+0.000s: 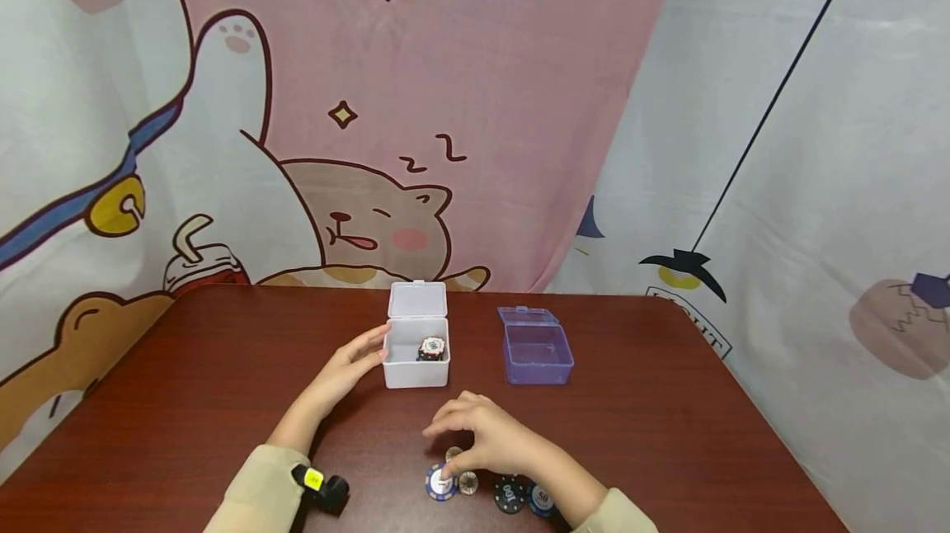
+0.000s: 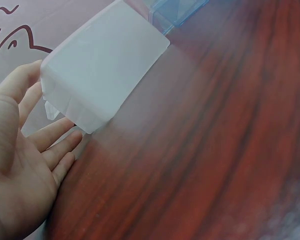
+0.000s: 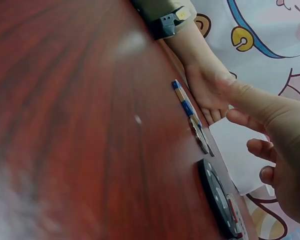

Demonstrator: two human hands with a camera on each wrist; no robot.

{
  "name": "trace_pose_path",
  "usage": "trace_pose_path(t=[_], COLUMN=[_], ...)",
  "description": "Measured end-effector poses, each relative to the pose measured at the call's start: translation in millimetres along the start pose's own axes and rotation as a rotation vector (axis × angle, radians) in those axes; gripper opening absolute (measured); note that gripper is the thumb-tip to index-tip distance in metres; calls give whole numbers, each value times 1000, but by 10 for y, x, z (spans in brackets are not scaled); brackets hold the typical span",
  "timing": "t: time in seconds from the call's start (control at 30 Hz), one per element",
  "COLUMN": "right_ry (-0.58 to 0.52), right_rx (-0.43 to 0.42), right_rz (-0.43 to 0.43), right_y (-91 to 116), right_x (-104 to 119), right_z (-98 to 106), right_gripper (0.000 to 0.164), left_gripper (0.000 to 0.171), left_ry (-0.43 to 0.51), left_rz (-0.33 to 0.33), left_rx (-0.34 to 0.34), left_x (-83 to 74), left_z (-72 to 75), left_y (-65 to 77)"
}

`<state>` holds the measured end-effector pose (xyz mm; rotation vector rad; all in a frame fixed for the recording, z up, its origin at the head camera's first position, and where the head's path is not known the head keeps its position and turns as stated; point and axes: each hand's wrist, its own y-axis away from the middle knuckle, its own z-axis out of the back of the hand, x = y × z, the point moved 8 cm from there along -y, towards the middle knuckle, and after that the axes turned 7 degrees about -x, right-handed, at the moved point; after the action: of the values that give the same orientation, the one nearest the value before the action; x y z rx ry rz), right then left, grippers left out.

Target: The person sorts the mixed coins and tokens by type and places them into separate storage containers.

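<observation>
My left hand [image 1: 347, 364] rests its straightened fingers against the left side of a white lidded box [image 1: 416, 374], whose lid stands up. Inside that box, at the right, sit black-and-white poker chips [image 1: 431, 349]. Over the table, my right hand [image 1: 486, 434] hovers with thumb and fingers spread apart, holding nothing. Its thumb overlaps a blue-and-white poker chip [image 1: 438, 490] in the head view. Close by lie two small patterned discs, one nearer [image 1: 467, 483] and one farther. A black "100" chip [image 1: 510, 495] and a dark blue "50" chip [image 1: 540, 501] lie beneath the right wrist.
A translucent purple box [image 1: 538, 368] with its lid raised stands right of the white one. The brown table [image 1: 690, 426] ends at a cartoon-printed cloth [image 1: 505, 104]. A black strapped device [image 1: 326, 492] is worn on the left wrist.
</observation>
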<state>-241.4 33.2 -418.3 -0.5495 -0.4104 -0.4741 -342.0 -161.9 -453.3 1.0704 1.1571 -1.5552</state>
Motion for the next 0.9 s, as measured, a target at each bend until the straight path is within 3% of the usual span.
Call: trace_pose_path(t=[0.47,0.9], right_ry=[9,-1], right_rx=[129,113], right_rz=[44,71], right_y=[125,146], right_x=[77,69], right_z=[-177,-214], right_gripper=[51,46], left_gripper=[53,52], left_ry=[8,11], left_rz=[2,-5], left_rx=[2,3], left_x=[-2,-5], left_z=[-2,1], left_y=[12,12])
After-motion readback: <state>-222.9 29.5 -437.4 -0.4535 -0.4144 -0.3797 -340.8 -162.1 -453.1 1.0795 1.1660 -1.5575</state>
